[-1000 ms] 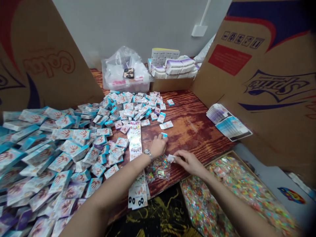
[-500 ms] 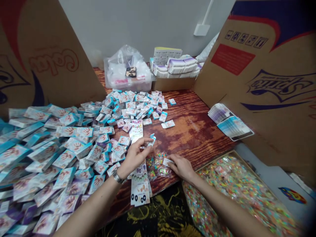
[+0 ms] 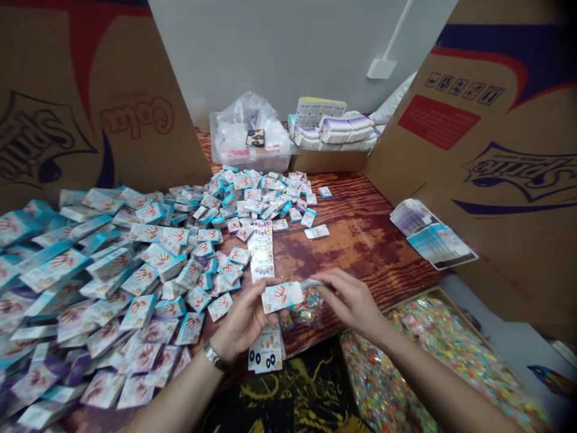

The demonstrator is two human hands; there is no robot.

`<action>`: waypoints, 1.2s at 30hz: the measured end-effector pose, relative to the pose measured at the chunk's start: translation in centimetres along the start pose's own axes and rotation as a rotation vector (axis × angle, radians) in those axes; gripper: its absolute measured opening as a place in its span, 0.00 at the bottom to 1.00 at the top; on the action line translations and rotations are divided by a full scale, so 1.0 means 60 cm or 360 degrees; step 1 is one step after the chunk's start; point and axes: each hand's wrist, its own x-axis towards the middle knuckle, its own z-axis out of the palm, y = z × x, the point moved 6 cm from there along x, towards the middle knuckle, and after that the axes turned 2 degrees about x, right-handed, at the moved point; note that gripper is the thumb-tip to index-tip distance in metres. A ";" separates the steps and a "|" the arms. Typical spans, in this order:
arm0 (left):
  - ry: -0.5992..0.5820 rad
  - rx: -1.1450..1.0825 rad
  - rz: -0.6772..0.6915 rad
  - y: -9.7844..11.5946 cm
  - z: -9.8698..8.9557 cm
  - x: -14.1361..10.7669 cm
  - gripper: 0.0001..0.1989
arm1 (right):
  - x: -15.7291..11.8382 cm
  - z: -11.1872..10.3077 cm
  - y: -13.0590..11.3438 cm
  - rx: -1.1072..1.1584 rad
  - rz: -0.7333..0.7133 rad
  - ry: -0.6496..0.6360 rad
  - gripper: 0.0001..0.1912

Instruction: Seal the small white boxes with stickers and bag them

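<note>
Left hand (image 3: pixel 247 317) gripped a small printed box (image 3: pixel 280 297) over the near side of the counter (image 3: pixel 356 255), right hand (image 3: pixel 350 300) pinched a pale slip (image 3: pixel 312 281) beside the box's right end, clear packets (image 3: pixel 309 317) of coloured bits lay below, heaped similar boxes (image 3: pixel 153 276) spread left.

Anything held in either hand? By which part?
Left hand grips a small printed box by its left end. Right hand is at a blurred pale piece near the opposite end; exact hold unclear.
</note>
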 end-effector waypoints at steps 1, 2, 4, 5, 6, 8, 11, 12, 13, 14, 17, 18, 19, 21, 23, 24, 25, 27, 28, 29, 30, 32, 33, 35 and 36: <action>0.0009 -0.0041 -0.0012 -0.003 -0.003 -0.002 0.15 | 0.004 0.003 -0.015 -0.0110 -0.0174 0.0005 0.12; 0.0026 -0.0085 -0.0018 -0.005 -0.007 -0.003 0.14 | 0.005 0.008 -0.028 -0.0224 -0.0336 0.0006 0.13; 0.0064 -0.0174 -0.0032 -0.009 -0.015 -0.006 0.14 | 0.003 0.019 -0.044 -0.0446 -0.0616 -0.0011 0.14; 0.0078 -0.0214 -0.0048 -0.011 -0.019 -0.008 0.14 | 0.001 0.026 -0.049 -0.0542 -0.0729 -0.0050 0.15; 0.0086 -0.0246 -0.0068 -0.012 -0.022 -0.009 0.14 | -0.002 0.032 -0.053 -0.0620 -0.0824 -0.0103 0.15; 0.0093 -0.0287 -0.0100 -0.014 -0.026 -0.011 0.14 | -0.006 0.042 -0.054 -0.0722 -0.0935 -0.0223 0.15; 0.0108 -0.0290 -0.0093 -0.012 -0.024 -0.015 0.13 | -0.007 0.049 -0.050 -0.0730 -0.0943 -0.0389 0.16; 0.0111 -0.0279 -0.0079 -0.010 -0.022 -0.017 0.13 | -0.006 0.049 -0.050 -0.0695 -0.0934 -0.0417 0.17; 0.0113 -0.0264 -0.0058 -0.008 -0.018 -0.019 0.13 | -0.005 0.049 -0.052 -0.0655 -0.0927 -0.0432 0.17; 0.0119 -0.0244 -0.0031 -0.006 -0.015 -0.021 0.13 | -0.003 0.049 -0.055 -0.0621 -0.0925 -0.0427 0.17; 0.0167 -0.0166 0.0086 0.003 -0.010 -0.028 0.12 | 0.005 0.047 -0.068 -0.0580 -0.0881 -0.0362 0.18; 0.0187 -0.0137 0.0127 0.005 -0.010 -0.029 0.11 | 0.010 0.045 -0.072 -0.0554 -0.0831 -0.0331 0.18; 0.0202 -0.0111 0.0161 0.006 -0.011 -0.031 0.11 | 0.014 0.043 -0.075 -0.0499 -0.0762 -0.0306 0.18; 0.0208 -0.0078 0.0194 0.006 -0.014 -0.032 0.10 | 0.024 0.041 -0.078 -0.0282 -0.0569 -0.0284 0.18; 0.0197 -0.0090 0.0178 0.002 -0.017 -0.032 0.10 | 0.031 0.042 -0.069 -0.0010 -0.0285 -0.0239 0.16; 0.0188 -0.0109 0.0161 -0.001 -0.018 -0.031 0.11 | 0.032 0.044 -0.061 0.0125 -0.0125 -0.0195 0.14; 0.0177 -0.0131 0.0140 -0.004 -0.019 -0.031 0.11 | 0.031 0.048 -0.051 0.0252 0.0031 -0.0139 0.12; 0.0146 -0.0163 0.0111 -0.007 -0.018 -0.031 0.12 | 0.025 0.058 -0.029 0.0477 0.0284 -0.0019 0.10; 0.0118 -0.0156 0.0104 -0.007 -0.017 -0.031 0.13 | 0.021 0.065 -0.020 0.0578 0.0369 0.0016 0.09; 0.0083 -0.0125 0.0098 -0.007 -0.016 -0.032 0.14 | 0.018 0.073 -0.013 0.0660 0.0427 0.0038 0.09; 0.0050 -0.0065 0.0092 -0.006 -0.014 -0.033 0.15 | 0.014 0.079 -0.007 0.0709 0.0467 0.0051 0.09; 0.0041 0.0172 0.0132 -0.001 -0.013 -0.036 0.17 | 0.011 0.083 -0.002 0.0688 0.0478 0.0093 0.09; 0.0060 0.0377 0.0195 0.004 -0.014 -0.039 0.17 | 0.010 0.083 -0.002 0.0624 0.0451 0.0113 0.08; 0.0140 0.0941 0.0464 0.020 -0.011 -0.046 0.16 | 0.012 0.079 -0.006 0.0467 0.0371 0.0146 0.08; 0.0170 0.1261 0.0634 0.027 -0.005 -0.051 0.17 | 0.013 0.078 -0.008 0.0407 0.0340 0.0150 0.08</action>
